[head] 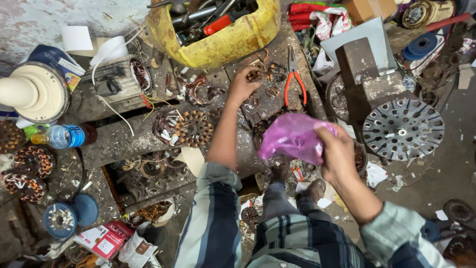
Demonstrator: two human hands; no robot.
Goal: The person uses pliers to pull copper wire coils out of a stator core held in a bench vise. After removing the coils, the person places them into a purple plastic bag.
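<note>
Item: small wound copper part (254, 75), brown, pinched in the fingertips of the left hand (243, 85), fingers curled closed around it, held just above the dark worn workbench (119, 141) amid loose coil scraps.

Item: purple plastic bag (293, 138), crumpled, gripped at its edge by the right hand (338, 154), fingers closed on the film; held below the bench edge, above the person's knees.

Step, as judged: gathering scrap windings; next the part would need carrying across to the bag's mouth, which the right hand would have to hold open.

Nearby: red-handled pliers (294, 82) just beside the left hand; wound stator (194, 128); yellow tub (218, 34) of tools; perforated metal disc (402, 130); plastic water bottle (62, 136).
</note>
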